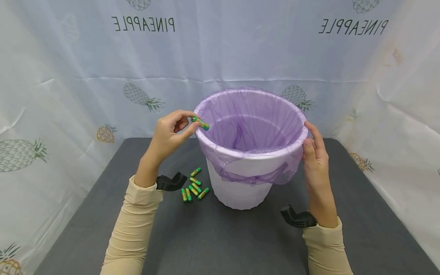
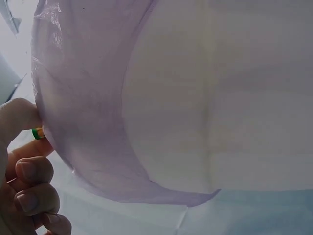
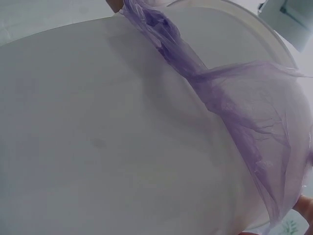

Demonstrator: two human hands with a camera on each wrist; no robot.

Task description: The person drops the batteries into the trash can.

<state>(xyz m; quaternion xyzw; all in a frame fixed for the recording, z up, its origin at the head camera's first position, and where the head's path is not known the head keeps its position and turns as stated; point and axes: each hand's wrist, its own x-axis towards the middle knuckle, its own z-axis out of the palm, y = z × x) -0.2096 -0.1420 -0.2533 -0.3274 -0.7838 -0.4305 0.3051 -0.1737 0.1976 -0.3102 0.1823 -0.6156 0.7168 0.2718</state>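
Note:
A white trash can (image 1: 240,196) stands on the table, lined with a purple plastic bag (image 1: 261,131) folded over its rim. At the left of the rim, my left hand (image 1: 168,131) pinches a green and gold battery (image 1: 201,123) between thumb and index finger. Only one end of that battery shows in the left wrist view, beside the bag (image 2: 88,122). On the opposite side, my right hand (image 1: 316,164) holds the rim through the bag. Most of this hand is out of the right wrist view, where the bag's gathered edge (image 3: 215,93) hangs over the can.
Several more batteries (image 1: 194,189) lie scattered on the black table (image 1: 220,244), left of the can. A white curtain (image 1: 220,49) with pineapple prints hangs behind and at both sides. Black wrist cameras (image 1: 298,217) sit on both wrists.

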